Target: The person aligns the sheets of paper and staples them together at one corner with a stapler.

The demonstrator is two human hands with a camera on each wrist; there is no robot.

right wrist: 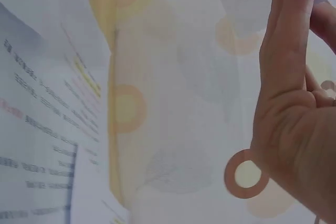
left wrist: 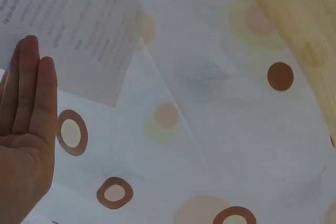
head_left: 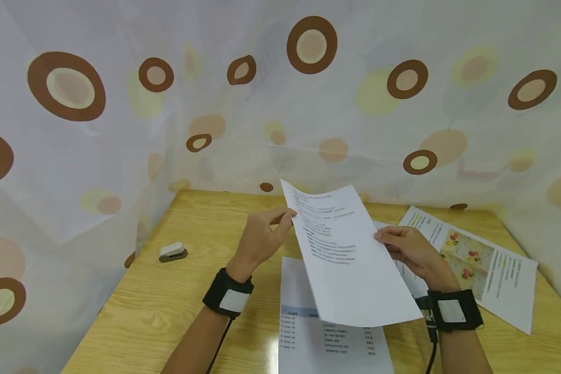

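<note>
A printed sheet of paper point(head_left: 336, 259) is held up off the table, tilted, with text on its upper half. My left hand point(head_left: 264, 234) pinches its left edge between thumb and fingers. On the opposite edge, my right hand point(head_left: 413, 254) grips it with the thumb on top. The left wrist view has the fingers of the left hand point(left wrist: 31, 93) beside the sheet point(left wrist: 94, 40). In the right wrist view the right hand point(right wrist: 289, 87) stands at the right, a corner of paper at its fingertips. Beneath the raised sheet lies a page with a blue-headed table point(head_left: 332, 353).
A small grey-and-white stapler point(head_left: 173, 252) sits on the wooden table point(head_left: 135, 311) at the left. Pages with a flower picture and highlighted text point(head_left: 505, 280) lie at the right. A patterned curtain point(head_left: 280, 104) encloses the back and sides.
</note>
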